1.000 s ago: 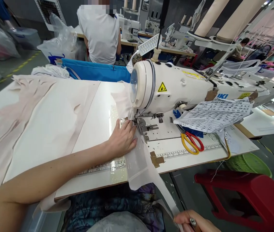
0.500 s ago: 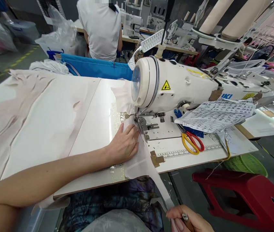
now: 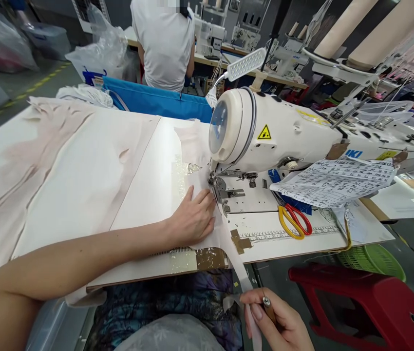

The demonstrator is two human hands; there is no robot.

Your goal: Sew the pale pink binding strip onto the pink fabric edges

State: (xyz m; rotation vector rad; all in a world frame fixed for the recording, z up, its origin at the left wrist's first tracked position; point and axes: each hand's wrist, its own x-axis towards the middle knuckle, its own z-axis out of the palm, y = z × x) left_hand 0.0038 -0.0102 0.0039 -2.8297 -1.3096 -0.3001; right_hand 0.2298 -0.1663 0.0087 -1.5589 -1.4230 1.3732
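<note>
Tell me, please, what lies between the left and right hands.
In the head view, a pale fabric strip runs from beside the left hand, over the table edge, down to the right hand.

Top: we wear a grey top (image 3: 174, 335) with faint, paler leaf-like shapes.
Lap: our dark cloth (image 3: 156, 304) is blotched blue and black, with purple toward the right.
Left arm (image 3: 93, 258): bare past the elbow.
Hands: our left hand (image 3: 194, 219) and right hand (image 3: 283, 321) are bare.
</note>
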